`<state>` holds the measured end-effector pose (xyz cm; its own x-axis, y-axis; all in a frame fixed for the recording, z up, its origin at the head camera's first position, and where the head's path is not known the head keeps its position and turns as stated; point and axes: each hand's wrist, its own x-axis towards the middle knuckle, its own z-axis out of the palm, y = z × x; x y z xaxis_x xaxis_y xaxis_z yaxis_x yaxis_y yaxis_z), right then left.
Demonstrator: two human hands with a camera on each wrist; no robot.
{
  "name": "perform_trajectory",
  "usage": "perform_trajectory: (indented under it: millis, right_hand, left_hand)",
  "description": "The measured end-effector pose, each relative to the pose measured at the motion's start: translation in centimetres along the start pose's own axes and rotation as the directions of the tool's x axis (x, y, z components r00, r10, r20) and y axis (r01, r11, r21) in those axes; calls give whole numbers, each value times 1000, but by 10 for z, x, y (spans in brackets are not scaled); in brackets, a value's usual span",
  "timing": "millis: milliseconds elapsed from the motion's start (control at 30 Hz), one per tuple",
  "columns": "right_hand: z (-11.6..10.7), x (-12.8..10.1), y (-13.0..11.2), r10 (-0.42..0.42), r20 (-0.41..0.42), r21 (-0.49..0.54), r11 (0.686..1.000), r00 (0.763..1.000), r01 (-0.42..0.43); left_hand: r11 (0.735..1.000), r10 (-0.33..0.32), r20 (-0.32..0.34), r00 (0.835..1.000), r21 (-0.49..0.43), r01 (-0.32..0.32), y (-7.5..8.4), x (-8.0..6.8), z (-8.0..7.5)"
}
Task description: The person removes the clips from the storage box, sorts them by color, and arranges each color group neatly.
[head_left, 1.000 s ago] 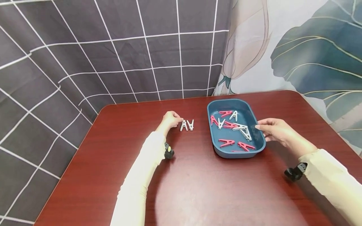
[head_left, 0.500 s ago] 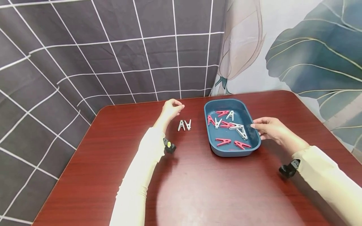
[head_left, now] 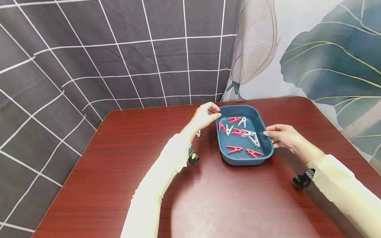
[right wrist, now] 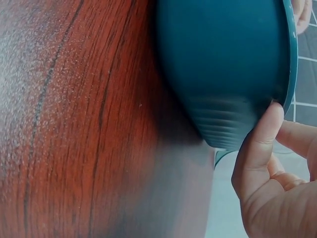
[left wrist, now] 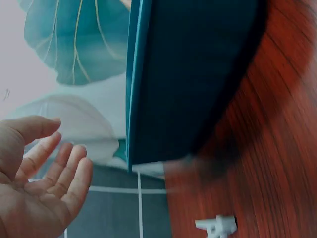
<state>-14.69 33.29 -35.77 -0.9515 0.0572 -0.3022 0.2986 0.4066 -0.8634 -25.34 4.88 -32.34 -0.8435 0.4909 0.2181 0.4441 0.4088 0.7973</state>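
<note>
A blue tray (head_left: 238,106) stands on the red-brown table (head_left: 208,198) and holds several clothespins, among them a red clothespin (head_left: 234,149) and a white clothespin (head_left: 254,138). My left hand (head_left: 208,115) hovers at the tray's left rim, fingers loosely bent, holding nothing. In the left wrist view the left hand's palm (left wrist: 39,193) is bare, beside the tray's wall (left wrist: 198,74). My right hand (head_left: 278,135) touches the tray's right rim. Its thumb (right wrist: 262,139) lies against the tray's outer wall (right wrist: 223,64). A white clothespin on the table (head_left: 198,134) shows partly behind my left wrist.
That table clothespin (left wrist: 216,225) also shows in the left wrist view. A grey checked cloth (head_left: 89,66) and a leaf-print cloth (head_left: 327,59) hang behind the table. A black wrist camera (head_left: 193,157) is strapped on my left arm, another wrist camera (head_left: 302,181) on my right.
My left hand has left the white clothespins on the table and moved right to the tray's left rim, empty. My right hand has stayed at the tray's right rim.
</note>
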Motion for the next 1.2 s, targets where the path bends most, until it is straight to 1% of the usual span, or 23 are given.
perform_trajectory:
  millis: [100,167,267,333,400,467,533,633,833,900,1033,1100,1200]
  right_hand:
    - [1,0,-3,4,0,7,1000,1000,-4]
    - [1,0,-4,5,0,9,1000,1000,-5]
    - [2,0,-6,2,1,11,1000,1000,-2]
    - [2,0,-6,1,6,14,1000,1000,-1]
    - [3,0,-6,1,9,16,1000,1000,-1]
    - [4,0,-7,2,10,15,1000,1000,-2]
    - [5,0,-7,4,11,13,1000,1000,-5]
    - [5,0,-7,4,16,12,1000,1000,-4]
    - [3,-1,-7,0,18,6,1000,1000,-1]
    - [3,-1,-6,0,24,8,1000,1000,-1]
    - [1,-2,-4,1,32,13,1000,999,-1]
    - [0,-2,-3,4,31,14,1000,1000,-4]
    - [0,-2,-2,10,24,12,1000,1000,-10]
  left_hand:
    - [999,31,66,997,24,-33,9,5,7]
    - [998,45,115,992,41,-50,14,8,12]
    - [993,75,187,980,81,-92,19,12,22]
    - [983,108,236,966,121,-139,20,15,29]
    - [966,136,283,949,176,-191,22,16,36]
    - [943,156,327,932,233,-239,23,17,44]
    - [918,158,369,916,286,-273,25,17,52]
    - [885,139,432,891,349,-307,28,16,63]
    - [835,126,537,834,397,-381,32,16,83]
    - [817,126,564,816,407,-408,33,16,88]
    - [790,114,613,782,421,-445,34,17,98]
    - [773,113,629,769,430,-466,34,16,103]
    - [749,97,638,764,459,-478,33,16,110]
